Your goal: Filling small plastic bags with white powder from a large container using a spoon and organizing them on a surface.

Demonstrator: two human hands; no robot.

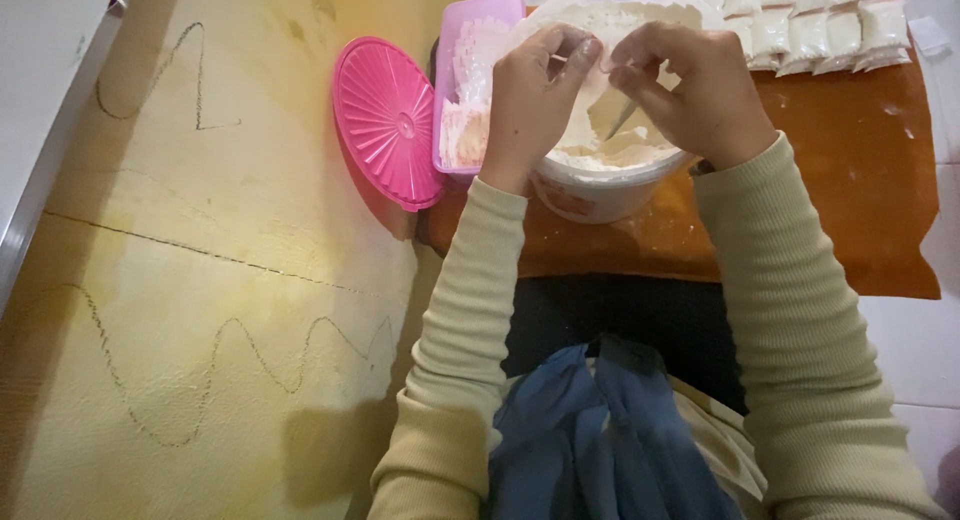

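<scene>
Lap: a blue cloth [610, 440] lies bunched over the knees, nearest the camera, likely to catch spilled powder.
Sleeves: cream ribbed sleeves [470, 330] reach forward on both sides of it.
Surface: an orange mat [860, 190] carries the things beyond the lap.
Tub: a white plastic tub [590, 195] of white powder [600, 155] stands on the mat, directly under both hands so that anything dropped falls back in.
Left hand [530, 95]: fingers pinched on one edge of a small clear bag [605, 65], held over the tub.
Right hand [700, 90]: fingers pinched on the opposite edge of that bag, apparently spreading its mouth.
Pink box [470, 80]: just beside the tub, holding a stack of empty clear bags within reach.
Pink lid [385, 120]: round, propped at the box's far-left side.
Filled packets [820, 25]: rows of small white ones laid farthest, behind the tub.
</scene>
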